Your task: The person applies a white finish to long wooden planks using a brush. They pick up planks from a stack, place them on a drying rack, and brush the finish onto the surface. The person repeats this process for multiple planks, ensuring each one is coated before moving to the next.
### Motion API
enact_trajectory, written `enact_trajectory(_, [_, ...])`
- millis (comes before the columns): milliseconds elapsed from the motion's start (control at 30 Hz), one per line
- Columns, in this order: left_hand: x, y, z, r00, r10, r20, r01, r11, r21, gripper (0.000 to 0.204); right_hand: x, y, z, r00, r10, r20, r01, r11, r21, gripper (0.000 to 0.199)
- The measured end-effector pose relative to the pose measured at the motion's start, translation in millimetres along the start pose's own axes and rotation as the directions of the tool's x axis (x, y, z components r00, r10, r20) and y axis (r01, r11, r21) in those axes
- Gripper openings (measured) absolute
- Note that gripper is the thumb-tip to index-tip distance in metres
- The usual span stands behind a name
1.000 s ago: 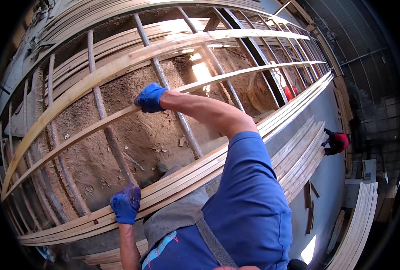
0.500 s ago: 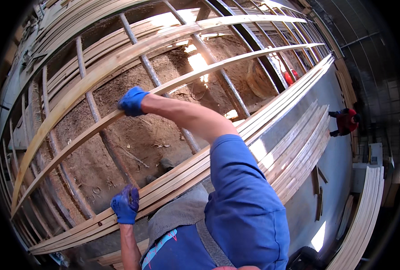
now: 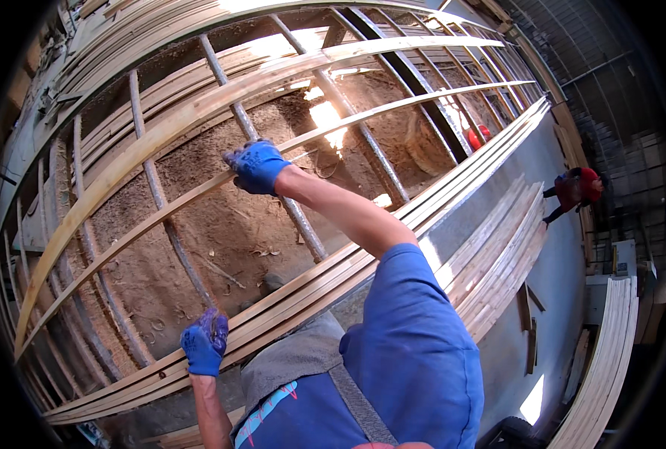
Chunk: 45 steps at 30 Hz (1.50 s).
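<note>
My right hand (image 3: 259,168), in a blue glove, is closed round a long narrow wooden strip (image 3: 134,236) that lies across the metal bars of a rack. A wider, paler board (image 3: 160,133) lies beyond it, roughly alongside. At the rack's near edge my left hand (image 3: 204,343), gloved in blue with dark-stained fingers, rests against a row of stacked wooden strips (image 3: 288,303). Its fingers are curled, and what they grip, if anything, is hidden.
Between the rusty bars (image 3: 157,191) shows sawdust-covered ground (image 3: 220,232). More boards (image 3: 490,262) lie to the right, and another stack (image 3: 598,367) stands at lower right. A person in red (image 3: 578,188) is at the far right. A red round object (image 3: 479,135) sits by the rack.
My right hand has moved to the right along the narrow strip, which lies in nearly the same place. My left hand has barely moved. The person in red has shifted posture.
</note>
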<state>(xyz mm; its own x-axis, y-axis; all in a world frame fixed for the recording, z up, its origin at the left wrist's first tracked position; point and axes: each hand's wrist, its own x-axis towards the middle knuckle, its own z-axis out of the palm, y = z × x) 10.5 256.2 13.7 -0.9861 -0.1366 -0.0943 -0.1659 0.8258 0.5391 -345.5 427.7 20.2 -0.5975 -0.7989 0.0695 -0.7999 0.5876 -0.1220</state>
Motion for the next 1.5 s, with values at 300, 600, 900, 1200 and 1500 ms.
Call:
enact_trajectory(300, [-6, -6, -15, 0.990, -0.026, -0.140, 0.030, 0.999, 0.025, 0.033, -39, -45, -3, 0.990, -0.032, -0.138, 0.055, 0.985, 0.162, 0.056])
enact_trajectory(600, [-36, -38, 14, 0.972, 0.085, -0.217, -0.056, 0.989, 0.137, 0.057, -75, -118, 22, 0.965, -0.228, -0.130, 0.253, 0.939, 0.234, 0.049])
enact_trajectory(900, [-123, -47, -36, 0.855, 0.202, -0.477, -0.254, 0.966, -0.045, 0.050, -50, -300, 66, 0.858, -0.364, 0.361, 0.191, 0.880, 0.435, 0.050])
enact_trajectory(1200, [-314, -194, -122, 0.709, -0.052, -0.703, -0.111, 0.977, -0.184, 0.033, -4, -441, 72, 0.811, -0.259, 0.524, 0.203, 0.966, 0.162, 0.055])
enact_trajectory(1500, [-480, -220, -325, 0.259, 0.079, -0.963, -0.183, 0.983, 0.032, 0.042, 43, -719, 29, 0.801, -0.595, 0.072, 0.383, 0.601, 0.702, 0.028])
